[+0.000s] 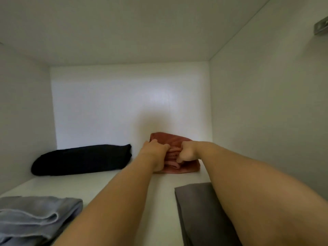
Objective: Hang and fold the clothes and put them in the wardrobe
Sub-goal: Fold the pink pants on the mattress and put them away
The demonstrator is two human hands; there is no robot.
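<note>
A folded pink garment (184,139) lies on the white wardrobe shelf (113,181), against the back wall at centre right. Both my arms reach deep into the compartment. My left hand (154,151) holds the garment's left front, its fingers curled into the folds. My right hand (188,151) pinches the folded front edge, thumb pointing down. The hands hide most of the garment's front.
A folded black garment (81,159) lies at the back left. Nearer me, a folded pale blue garment (33,215) sits front left and a folded grey one (198,210) front right. White side walls (266,121) and a low ceiling close the compartment in.
</note>
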